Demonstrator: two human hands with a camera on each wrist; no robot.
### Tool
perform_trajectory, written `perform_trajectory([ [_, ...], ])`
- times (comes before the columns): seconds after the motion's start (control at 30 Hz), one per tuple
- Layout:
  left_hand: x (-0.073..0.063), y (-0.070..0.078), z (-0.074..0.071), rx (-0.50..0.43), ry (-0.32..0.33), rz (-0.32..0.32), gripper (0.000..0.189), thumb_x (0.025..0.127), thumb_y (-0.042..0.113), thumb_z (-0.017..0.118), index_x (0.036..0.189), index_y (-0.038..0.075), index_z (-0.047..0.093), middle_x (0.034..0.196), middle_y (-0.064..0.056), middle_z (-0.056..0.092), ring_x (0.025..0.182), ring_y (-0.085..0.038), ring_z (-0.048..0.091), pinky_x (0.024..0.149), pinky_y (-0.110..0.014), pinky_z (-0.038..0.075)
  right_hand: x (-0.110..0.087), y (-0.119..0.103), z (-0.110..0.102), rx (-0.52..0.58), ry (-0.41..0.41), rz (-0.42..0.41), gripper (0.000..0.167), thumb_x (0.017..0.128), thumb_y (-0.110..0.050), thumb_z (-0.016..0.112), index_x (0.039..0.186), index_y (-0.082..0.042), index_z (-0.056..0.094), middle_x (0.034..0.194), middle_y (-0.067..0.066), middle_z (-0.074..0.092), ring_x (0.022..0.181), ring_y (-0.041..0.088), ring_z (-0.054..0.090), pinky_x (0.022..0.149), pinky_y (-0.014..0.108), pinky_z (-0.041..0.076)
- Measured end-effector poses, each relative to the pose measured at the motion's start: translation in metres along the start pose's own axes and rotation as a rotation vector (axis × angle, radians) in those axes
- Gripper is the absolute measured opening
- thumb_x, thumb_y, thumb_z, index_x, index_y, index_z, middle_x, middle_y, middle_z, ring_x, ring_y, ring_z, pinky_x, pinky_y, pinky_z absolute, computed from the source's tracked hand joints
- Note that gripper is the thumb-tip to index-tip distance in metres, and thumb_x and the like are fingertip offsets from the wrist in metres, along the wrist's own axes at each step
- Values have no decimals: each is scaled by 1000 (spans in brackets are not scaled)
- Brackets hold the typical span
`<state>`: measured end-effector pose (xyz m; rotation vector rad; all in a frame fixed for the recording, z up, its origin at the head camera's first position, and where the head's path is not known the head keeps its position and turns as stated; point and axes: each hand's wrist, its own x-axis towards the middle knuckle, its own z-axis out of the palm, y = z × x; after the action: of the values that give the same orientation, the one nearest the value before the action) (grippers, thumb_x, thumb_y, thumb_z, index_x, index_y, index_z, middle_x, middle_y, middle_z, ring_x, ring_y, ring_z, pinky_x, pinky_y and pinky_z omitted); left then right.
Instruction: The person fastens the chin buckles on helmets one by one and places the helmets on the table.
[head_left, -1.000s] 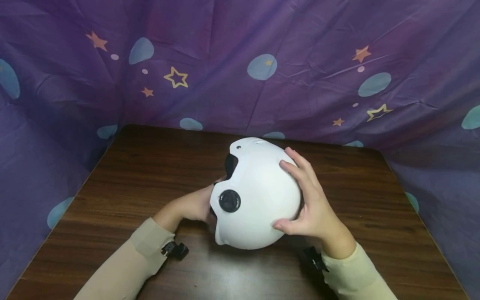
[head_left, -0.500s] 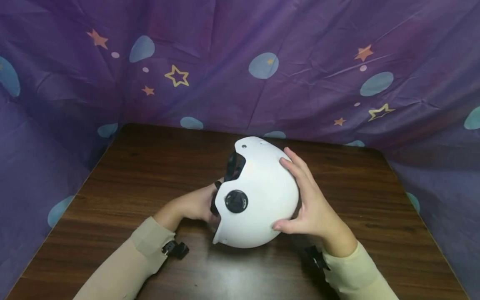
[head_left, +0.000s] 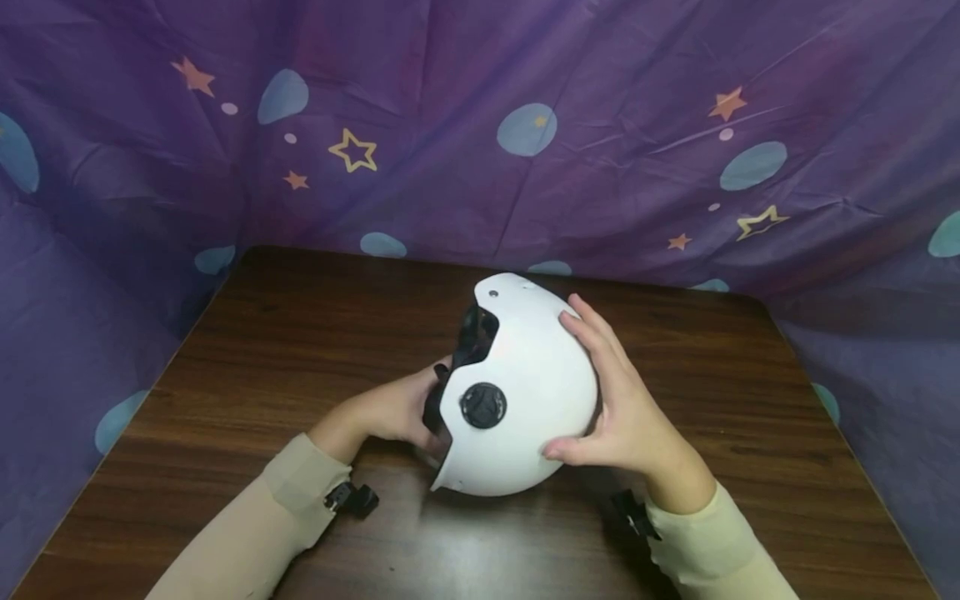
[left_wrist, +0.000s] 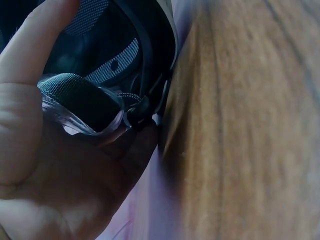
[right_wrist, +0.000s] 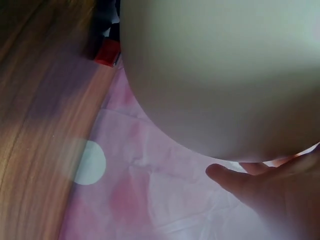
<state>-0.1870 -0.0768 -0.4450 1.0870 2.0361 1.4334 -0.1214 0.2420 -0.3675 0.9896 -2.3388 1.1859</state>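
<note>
Helmet [head_left: 532, 358], located over the middle of the bench [head_left: 300, 333], requires two-handed support, the right hand [head_left: 626, 421] curved round its shell [head_left: 517, 462] and the left hand [head_left: 401, 410] gripping its open side; turn it slowly, preventing the strap [left_wrist: 75, 92] from snagging.

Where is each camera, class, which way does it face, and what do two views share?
Head: worn on the head, facing forward and down at the white helmet; left hand, right hand, sleeves show.
Left wrist: worn there, facing the helmet's dark inside; part of the left hand shows.
Right wrist: worn there, facing the smooth shell; some right fingers show.
Wrist views share the helmet and table.
</note>
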Motion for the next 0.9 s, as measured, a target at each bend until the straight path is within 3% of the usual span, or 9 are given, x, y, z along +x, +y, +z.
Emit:
perform_trajectory([
  [0.23, 2, -1, 2, 18, 3, 57, 116, 62, 2, 97, 161, 15, 39, 154, -7, 51, 142, -25, 47, 122, -48, 32, 0, -8, -4, -32, -48, 33, 128, 68, -69, 92, 167, -9, 36, 175, 13, 20, 156, 36, 29, 114, 65, 36],
  [0.33, 2, 0, 3, 91, 13, 58, 120, 62, 14, 102, 164, 12, 37, 160, -11, 44, 147, -28, 41, 124, -50, 30, 0, -11, -7, -58, -65, 79, 128, 66, -56, 98, 168, -15, 34, 176, 10, 20, 158, 35, 26, 113, 70, 34],
  [0.53, -1, 4, 4, 243, 14, 4, 136, 64, 31, 104, 169, 3, 21, 170, -26, 24, 156, -39, 27, 124, -58, 27, 1, -12, -6, -100, -65, 132, 133, 58, -42, 101, 169, -18, 33, 175, 7, 22, 157, 36, 27, 114, 69, 34],
  [0.73, -2, 8, 6, 253, 11, -21, 136, 65, 31, 102, 170, 7, 19, 172, -27, 20, 156, -42, 25, 124, -59, 26, 0, -13, -5, -109, -49, 122, 136, 55, -42, 101, 169, -14, 32, 176, 9, 22, 158, 36, 22, 119, 66, 26],
  [0.9, -2, 10, 8, 263, 6, -46, 136, 67, 33, 101, 171, 10, 17, 173, -26, 16, 157, -41, 23, 124, -58, 26, -1, -19, -6, -127, -60, 99, 129, 60, -33, 94, 169, -10, 30, 176, 11, 21, 159, 35, 19, 119, 66, 24],
])
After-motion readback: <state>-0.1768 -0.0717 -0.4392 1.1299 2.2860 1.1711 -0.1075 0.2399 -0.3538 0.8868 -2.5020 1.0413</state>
